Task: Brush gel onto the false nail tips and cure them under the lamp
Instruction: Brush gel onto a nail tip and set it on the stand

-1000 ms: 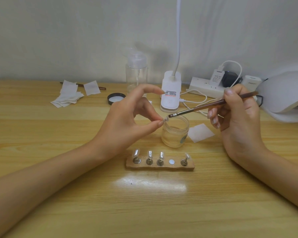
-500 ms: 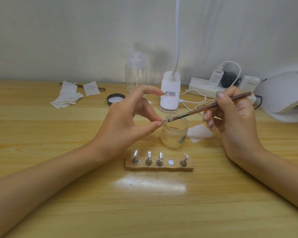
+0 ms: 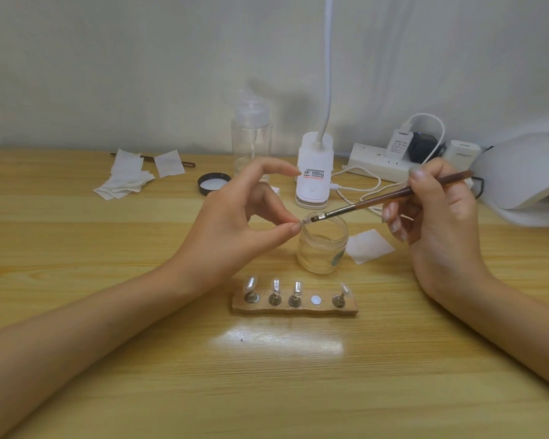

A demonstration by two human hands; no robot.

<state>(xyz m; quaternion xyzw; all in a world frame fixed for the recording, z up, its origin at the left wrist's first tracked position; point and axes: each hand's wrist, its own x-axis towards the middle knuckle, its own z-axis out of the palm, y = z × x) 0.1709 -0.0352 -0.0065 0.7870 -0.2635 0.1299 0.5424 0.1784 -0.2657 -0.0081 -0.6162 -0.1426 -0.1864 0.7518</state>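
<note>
My left hand (image 3: 235, 229) pinches 1 small clear false nail tip (image 3: 304, 220); right hand (image 3: 441, 223) grips the slim brown brush (image 3: 377, 200) — bristles (image 3: 316, 218) barely shifted, so I judge coating continues

Your table (image 3: 298, 391) is glossy grained wood. Your jar (image 3: 322, 251) looks clear and glassy; the brush (image 3: 377, 200) handle looks polished wood.

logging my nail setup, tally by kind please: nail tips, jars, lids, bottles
nail tips: 5 (4 on the stand, 1 pinched in the left hand)
jars: 1
lids: 1
bottles: 1
total: 8
</note>
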